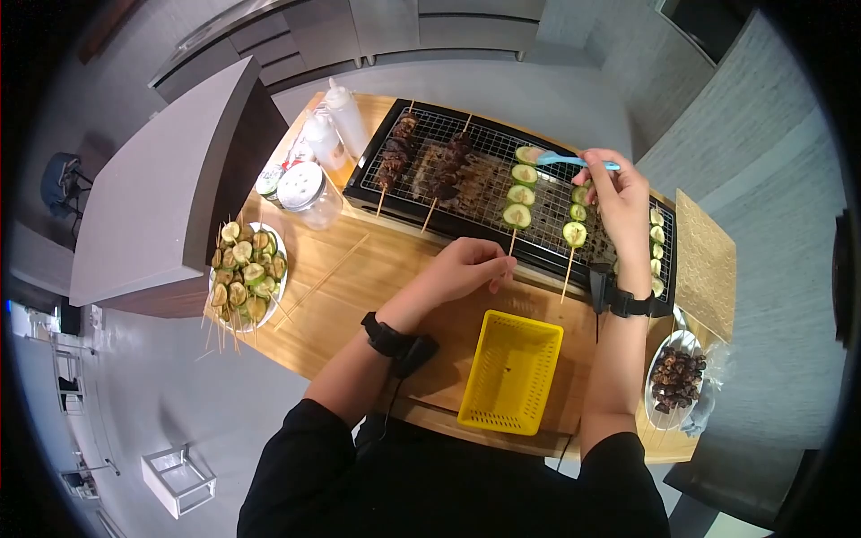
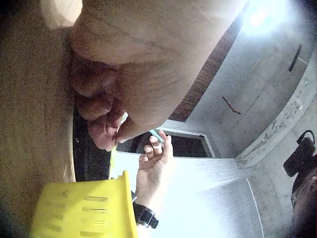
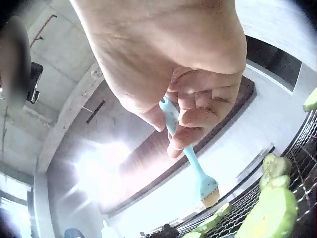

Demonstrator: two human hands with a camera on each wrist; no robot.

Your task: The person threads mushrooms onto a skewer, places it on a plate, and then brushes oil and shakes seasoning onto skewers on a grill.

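My left hand [image 1: 466, 273] pinches the bare stick end of a zucchini skewer [image 1: 520, 195] between thumb and fingers, at the near edge of the black grill [image 1: 491, 186]. Light blue and short, a basting brush [image 1: 574, 160] is held in my right hand [image 1: 621, 199]. Its bristle head overlaps the farthest slice of that skewer in the head view. In the right wrist view the brush [image 3: 196, 166] points down from thumb and fingers, tan bristles close over the slices. A second zucchini skewer [image 1: 575, 235] lies partly beneath my right hand.
Two meat skewers [image 1: 394, 166] lie on the grill's left. A yellow basket [image 1: 509, 372] stands before me. Left are squeeze bottles [image 1: 346, 117], a shaker jar [image 1: 309, 195] and a plate of zucchini skewers [image 1: 242, 273]; right, a plate of meat skewers [image 1: 677, 377] and a gold board [image 1: 707, 260].
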